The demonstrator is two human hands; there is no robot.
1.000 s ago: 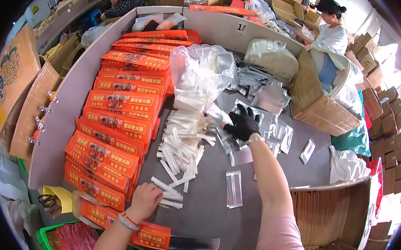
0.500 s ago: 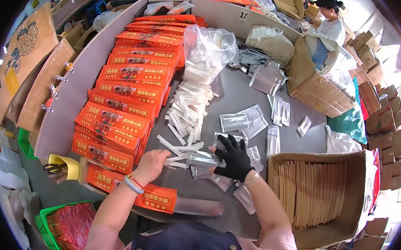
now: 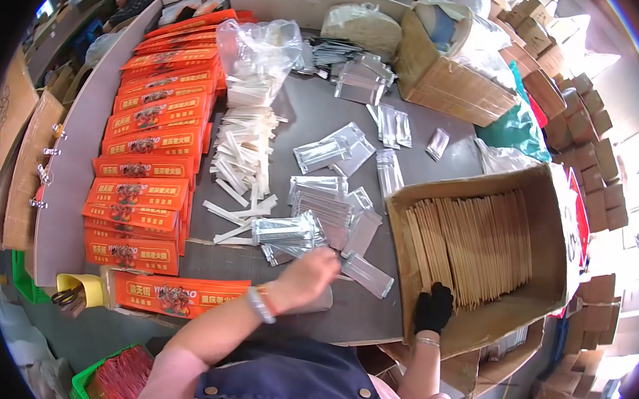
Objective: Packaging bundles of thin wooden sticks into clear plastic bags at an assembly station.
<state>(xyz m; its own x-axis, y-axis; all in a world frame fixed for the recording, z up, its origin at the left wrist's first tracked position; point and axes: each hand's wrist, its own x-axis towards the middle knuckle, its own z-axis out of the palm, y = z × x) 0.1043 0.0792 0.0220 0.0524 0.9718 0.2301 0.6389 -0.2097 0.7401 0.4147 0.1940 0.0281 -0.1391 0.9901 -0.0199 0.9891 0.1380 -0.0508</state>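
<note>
My left hand (image 3: 307, 276), bare with a bracelet at the wrist, hovers over the near part of the table. Its fingers are curled in; whether they hold anything is hidden. Just beyond it lie silvery plastic packets (image 3: 288, 231), with several more spread to the right. My right hand (image 3: 432, 309), in a black glove with bare fingertips, reaches over the near wall of a cardboard box (image 3: 550, 290). The fingers close at the near left end of the wooden chopsticks (image 3: 479, 248) stacked inside. Narrow white strips (image 3: 241, 161) lie in a heap left of the packets.
Overlapping orange printed sleeves (image 3: 145, 143) line the table's left side, and another sleeve stack (image 3: 179, 293) lies at the near edge. A yellow holder (image 3: 80, 290) with scissors hangs at the left corner. A second carton (image 3: 446, 82) stands far right, beside a grey partition (image 3: 69, 182).
My right hand has left the silvery packets and gone right into the chopstick box. My left hand has moved right, away from the white strips. The whole view has shifted toward the right.
</note>
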